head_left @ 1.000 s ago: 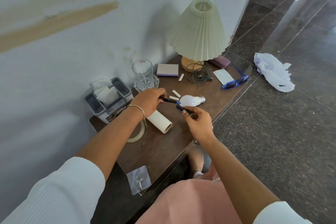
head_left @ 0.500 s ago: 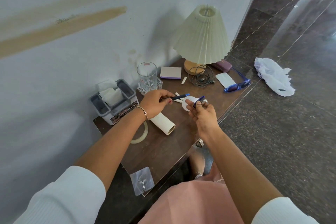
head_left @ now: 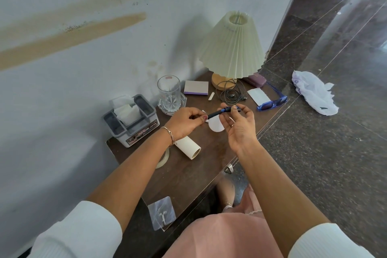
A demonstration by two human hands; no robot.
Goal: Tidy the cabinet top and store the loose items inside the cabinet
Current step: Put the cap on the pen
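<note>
both hands gripping pen (head_left: 222, 111) above light bulb (head_left: 216, 125), glass mug (head_left: 168, 93), lamp (head_left: 232, 48) behind

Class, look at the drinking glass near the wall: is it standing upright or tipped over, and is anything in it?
Upright. The glass stands on its base with its round mouth facing up, and it looks empty.

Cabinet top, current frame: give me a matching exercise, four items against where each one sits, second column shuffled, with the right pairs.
Items:
1. pen
2. sunglasses
3. adhesive hook
4. glass mug

Places:
A. near corner of the cabinet top, closest to the person
B. held above the top between left hand and right hand
C. beside the grey tissue box, near the wall
D. far front edge, past the lamp

Pairs: 1-B, 2-D, 3-A, 4-C
</note>
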